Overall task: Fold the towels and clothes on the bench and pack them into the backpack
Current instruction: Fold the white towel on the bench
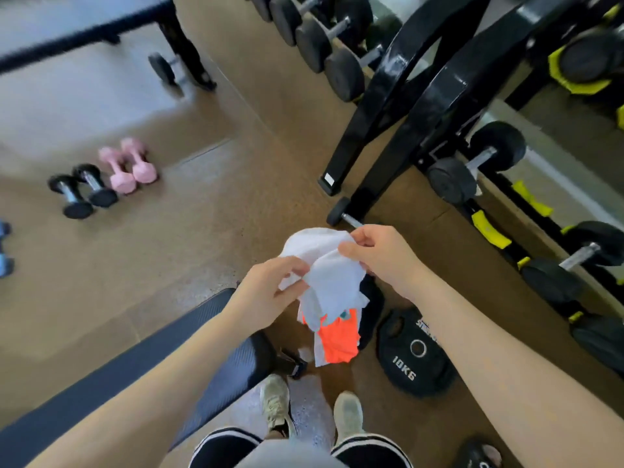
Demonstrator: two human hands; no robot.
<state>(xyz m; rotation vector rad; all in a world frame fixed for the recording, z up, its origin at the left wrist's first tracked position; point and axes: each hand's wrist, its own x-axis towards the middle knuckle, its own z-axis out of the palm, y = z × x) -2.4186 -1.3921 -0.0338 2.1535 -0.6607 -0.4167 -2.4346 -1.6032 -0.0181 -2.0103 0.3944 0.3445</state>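
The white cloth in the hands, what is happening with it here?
A person stands at the end of a black bench in a gym and holds a bunched white cloth in the air with both hands. The left hand grips its lower left side, and the right hand pinches its upper edge. An orange and white garment hangs below. Nothing looks folded yet. A dark shape behind the cloth may be the backpack, but I cannot tell.

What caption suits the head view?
Both hands, left and right, hold a white cloth above an orange garment beside the bench.
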